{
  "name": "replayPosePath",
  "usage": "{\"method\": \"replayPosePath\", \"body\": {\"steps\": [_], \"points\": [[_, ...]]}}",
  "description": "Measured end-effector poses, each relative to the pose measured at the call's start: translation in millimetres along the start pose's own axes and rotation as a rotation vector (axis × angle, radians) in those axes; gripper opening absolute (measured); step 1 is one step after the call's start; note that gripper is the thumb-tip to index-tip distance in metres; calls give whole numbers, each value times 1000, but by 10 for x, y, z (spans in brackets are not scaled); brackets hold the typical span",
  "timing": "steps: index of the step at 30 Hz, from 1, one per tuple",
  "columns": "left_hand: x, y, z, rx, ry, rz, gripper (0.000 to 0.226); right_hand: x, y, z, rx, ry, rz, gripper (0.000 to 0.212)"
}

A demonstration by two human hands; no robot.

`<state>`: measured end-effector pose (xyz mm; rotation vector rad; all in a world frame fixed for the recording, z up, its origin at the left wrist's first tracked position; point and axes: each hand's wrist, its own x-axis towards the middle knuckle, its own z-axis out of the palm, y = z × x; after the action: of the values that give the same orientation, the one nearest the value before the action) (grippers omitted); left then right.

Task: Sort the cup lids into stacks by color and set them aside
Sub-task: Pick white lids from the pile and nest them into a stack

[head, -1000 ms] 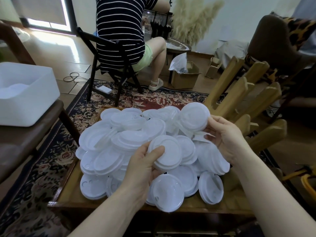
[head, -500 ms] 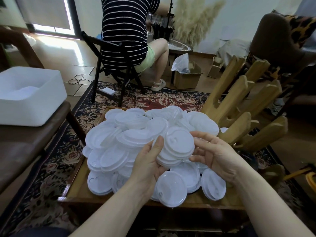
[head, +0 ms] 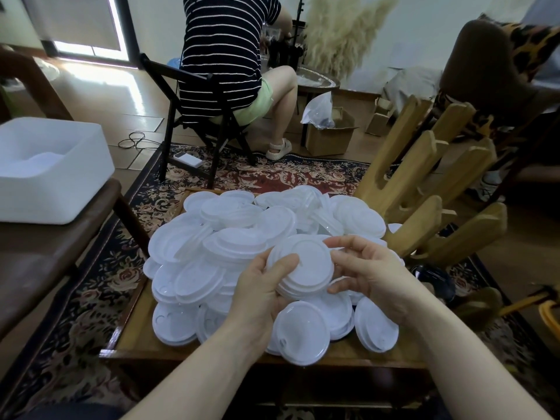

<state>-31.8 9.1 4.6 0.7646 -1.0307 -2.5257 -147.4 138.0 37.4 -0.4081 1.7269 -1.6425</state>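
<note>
- Head view: the left hand (head: 260,295) holds a small stack of white lids (head: 303,268) just above the heap, thumb curled over the top lid and fingers (head: 280,298) beneath it.
- The right hand (head: 366,271) has its fingers curled lightly about the stack's far edge; it seems to touch the rim, though whether it truly grips is hard to tell from this angle.
- The heap of loose lids (head: 242,241) covers most of the wooden tabletop (head: 136,341), overlapping and tilted every way (all look white or clear here, so colour is hard to sort by eye).
- Handling, as I judge it: thin moulded plastic, very light, springy and slick; nested lids could slide apart or jam together. The rims are the best hold, pinched from opposite sides and kept level.
- A white bin (head: 51,165) rests on a chair to the left; a wooden rack (head: 424,192) stands at the right.
- No brand, label or legible writing shows on any lid.
</note>
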Motion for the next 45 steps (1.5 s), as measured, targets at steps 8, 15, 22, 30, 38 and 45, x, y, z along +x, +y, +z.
{"method": "replayPosePath", "body": {"steps": [8,15,22,30,38,45], "points": [[0,-3,6,71,-12,-6,20,-13,48,11,-303,17,-53,40],[13,-4,-28,146,-30,13,27,12,36,42,-251,-12,-88,27],[30,30,-69,146,-35,40,31,146,-64,40,-374,-35,-168,22],[86,37,-109,122,-102,0,51,1249,-442,-101,-1374,206,-416,45],[95,117,-133,113,-94,-39,56,1421,-409,-62,-1662,11,-451,19],[51,138,-98,101,-88,-37,51,783,-576,-255,-1224,42,-447,21]]}}
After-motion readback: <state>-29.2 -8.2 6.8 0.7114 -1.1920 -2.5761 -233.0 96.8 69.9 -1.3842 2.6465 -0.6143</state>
